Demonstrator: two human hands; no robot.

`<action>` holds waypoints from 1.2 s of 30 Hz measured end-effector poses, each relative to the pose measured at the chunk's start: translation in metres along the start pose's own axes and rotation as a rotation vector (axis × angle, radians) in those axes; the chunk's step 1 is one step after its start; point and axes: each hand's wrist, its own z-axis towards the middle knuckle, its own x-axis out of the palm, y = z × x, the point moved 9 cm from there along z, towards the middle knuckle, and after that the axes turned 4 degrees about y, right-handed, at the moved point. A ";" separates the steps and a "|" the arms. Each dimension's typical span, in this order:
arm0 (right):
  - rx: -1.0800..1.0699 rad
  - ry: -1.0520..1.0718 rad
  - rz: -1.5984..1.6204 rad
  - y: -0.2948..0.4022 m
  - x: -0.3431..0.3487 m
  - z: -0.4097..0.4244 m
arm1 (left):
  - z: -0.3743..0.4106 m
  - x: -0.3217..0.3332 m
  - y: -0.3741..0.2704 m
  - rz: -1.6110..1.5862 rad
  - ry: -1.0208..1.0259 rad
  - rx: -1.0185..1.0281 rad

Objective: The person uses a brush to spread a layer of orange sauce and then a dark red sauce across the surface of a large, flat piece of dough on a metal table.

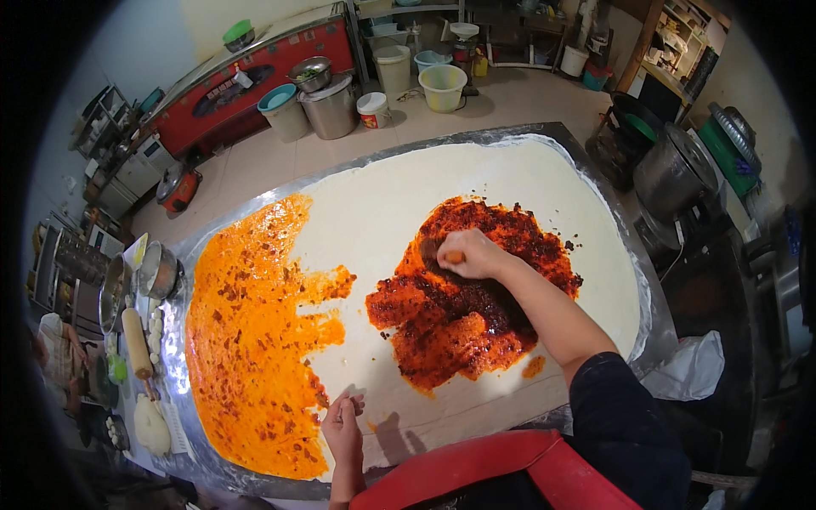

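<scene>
A wide sheet of rolled dough (382,191) covers most of a metal-topped table. My right hand (472,255) grips a small tool (454,257); the brown end of its handle shows, while its dark head is blurred and partly hidden. The tool rests in a patch of dark red chili sauce (491,306) with coarse bits, right of the middle. Orange, oily sauce (255,338) coats the left part of the dough, with ragged streaks at its inner edge. My left hand (345,414) hovers at the near side beside that edge, fingers loosely bent, nothing visible in them.
Along the table's left edge lie a rolling pin (136,343), a dough lump (152,426) and a metal bowl (157,271). A white plastic bag (688,366) sits by the right corner. Beyond stand a large pot (674,169) and several buckets. Another person (60,350) is at far left.
</scene>
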 end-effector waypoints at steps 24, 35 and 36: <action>0.520 -0.623 0.414 0.000 -0.017 -0.104 | -0.021 -0.048 -0.007 -0.022 -0.069 0.068; 0.739 -0.789 -0.307 0.044 -0.082 -0.182 | -0.026 -0.066 -0.017 0.016 0.022 0.135; 0.663 -0.706 -0.212 0.042 -0.073 -0.168 | -0.027 -0.064 -0.015 0.005 0.016 0.128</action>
